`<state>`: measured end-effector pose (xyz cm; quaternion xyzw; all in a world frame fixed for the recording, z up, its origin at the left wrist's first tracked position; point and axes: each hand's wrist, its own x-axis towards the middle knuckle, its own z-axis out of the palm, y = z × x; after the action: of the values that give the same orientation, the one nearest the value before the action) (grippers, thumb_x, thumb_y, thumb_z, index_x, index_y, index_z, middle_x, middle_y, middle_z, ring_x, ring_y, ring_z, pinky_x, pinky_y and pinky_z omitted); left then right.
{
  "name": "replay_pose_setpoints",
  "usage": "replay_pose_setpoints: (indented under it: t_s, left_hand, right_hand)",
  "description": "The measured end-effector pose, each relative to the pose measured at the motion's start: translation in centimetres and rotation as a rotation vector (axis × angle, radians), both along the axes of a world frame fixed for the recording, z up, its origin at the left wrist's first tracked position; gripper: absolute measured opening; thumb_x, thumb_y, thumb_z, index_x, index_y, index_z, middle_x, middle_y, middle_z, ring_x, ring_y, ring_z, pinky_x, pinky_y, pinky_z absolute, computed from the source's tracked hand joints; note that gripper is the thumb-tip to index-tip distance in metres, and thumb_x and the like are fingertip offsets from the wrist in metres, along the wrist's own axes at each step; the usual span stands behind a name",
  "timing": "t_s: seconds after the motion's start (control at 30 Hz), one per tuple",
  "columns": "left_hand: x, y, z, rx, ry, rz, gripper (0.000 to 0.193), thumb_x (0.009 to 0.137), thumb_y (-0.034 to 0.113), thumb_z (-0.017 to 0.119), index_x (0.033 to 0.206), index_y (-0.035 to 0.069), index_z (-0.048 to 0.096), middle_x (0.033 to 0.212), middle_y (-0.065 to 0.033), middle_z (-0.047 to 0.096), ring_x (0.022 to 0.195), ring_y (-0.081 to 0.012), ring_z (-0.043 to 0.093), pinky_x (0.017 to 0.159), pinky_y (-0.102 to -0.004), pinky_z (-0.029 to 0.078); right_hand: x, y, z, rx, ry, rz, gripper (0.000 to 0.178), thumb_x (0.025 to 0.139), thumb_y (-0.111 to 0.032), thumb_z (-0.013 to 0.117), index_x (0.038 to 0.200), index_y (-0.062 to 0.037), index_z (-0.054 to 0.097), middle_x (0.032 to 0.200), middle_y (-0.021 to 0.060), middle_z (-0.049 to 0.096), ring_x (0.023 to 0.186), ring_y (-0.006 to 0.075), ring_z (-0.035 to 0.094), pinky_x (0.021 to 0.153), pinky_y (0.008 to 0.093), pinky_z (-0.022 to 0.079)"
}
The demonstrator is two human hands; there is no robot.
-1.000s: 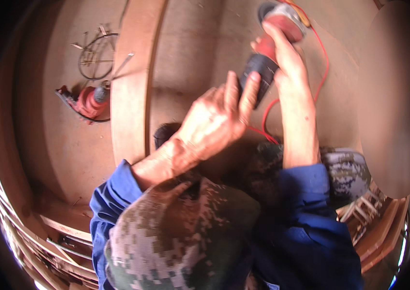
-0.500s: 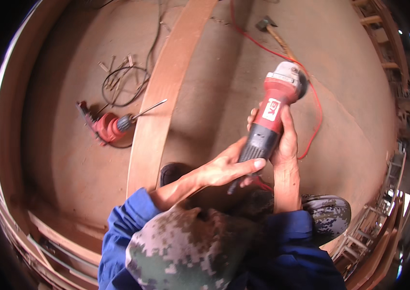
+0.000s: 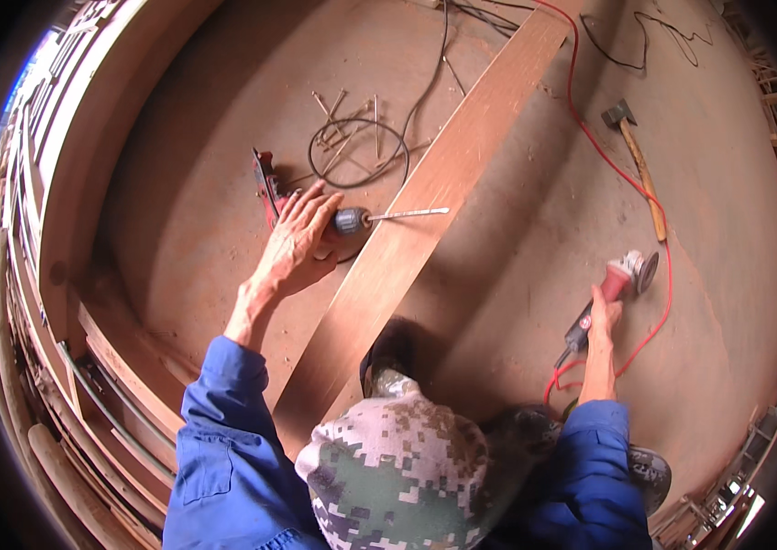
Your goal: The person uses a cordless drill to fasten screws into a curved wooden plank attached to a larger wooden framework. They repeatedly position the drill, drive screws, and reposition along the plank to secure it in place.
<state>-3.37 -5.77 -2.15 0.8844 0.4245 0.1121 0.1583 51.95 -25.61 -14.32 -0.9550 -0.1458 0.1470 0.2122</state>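
My left hand (image 3: 289,246) is closed over the body of a red electric drill (image 3: 350,221), covering much of it. The drill's chuck and long bit point right, and the bit passes above a wooden board (image 3: 448,170). Over on the right, my right hand (image 3: 603,319) grips a red and black angle grinder (image 3: 620,279) by its body. The grinder is low by the floor, with its disc at the far end. From its rear end runs a red cord (image 3: 667,307).
A hammer (image 3: 642,170) with a wooden handle lies beyond the grinder. Several bolts or long nails (image 3: 376,128) lie by a looped black cable (image 3: 404,158). Thick timber (image 3: 86,156) borders the left side, and a camouflage cap (image 3: 397,467) fills the lower middle.
My right hand has carried the grinder down to the right, toward the floor. My left hand has let go of the grinder and moved left onto the drill. The view has shifted.
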Motion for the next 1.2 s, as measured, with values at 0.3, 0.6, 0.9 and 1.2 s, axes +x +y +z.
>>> replay_pose_setpoints:
  t_s: [0.3,0.6,0.9,1.2]
  left_hand:
    - [1.7,2.7,-0.4,0.178,-0.093,0.240,0.029,0.069,0.010,0.079,0.092,0.005,0.062,0.090,-0.0108,0.066,0.096,-0.0274,0.064,0.089,-0.0437,0.048]
    - [2.0,2.3,23.1,-0.186,-0.729,0.703,0.021,0.092,0.021,0.069,0.100,0.002,0.066,0.105,-0.0117,0.068,0.095,-0.0197,0.065,0.089,-0.0332,0.050]
    - [0.6,-0.6,38.2,-0.407,-1.119,0.651,0.024,0.097,0.024,0.058,0.111,0.005,0.054,0.104,-0.0140,0.062,0.119,-0.0322,0.053,0.109,-0.0474,0.040]
    - [3.9,-2.2,54.8,-0.439,-1.277,0.841,0.018,0.097,0.021,0.052,0.101,0.004,0.055,0.094,-0.0138,0.062,0.106,-0.0324,0.058,0.104,-0.0465,0.043]
  right_hand:
    - [-0.5,0.3,1.2,-0.280,-0.328,-0.029,0.073,0.076,-0.054,0.077,0.114,0.0034,0.052,0.109,0.0242,0.063,0.100,0.0413,0.064,0.085,0.0526,0.051]
    - [0.5,-1.9,2.3,-0.442,-0.227,0.095,0.071,0.076,-0.051,0.077,0.114,0.0038,0.054,0.111,0.0223,0.063,0.108,0.0382,0.060,0.095,0.0472,0.047]
    - [-1.9,-2.5,10.9,-0.471,0.163,0.269,0.077,0.077,-0.046,0.076,0.126,0.0082,0.051,0.121,0.0308,0.059,0.114,0.0419,0.059,0.097,0.0473,0.046]
    - [-17.8,3.7,48.8,0.172,0.713,0.968,0.087,0.083,-0.033,0.076,0.147,0.0047,0.032,0.137,0.0272,0.050,0.127,0.0387,0.051,0.107,0.0434,0.040]
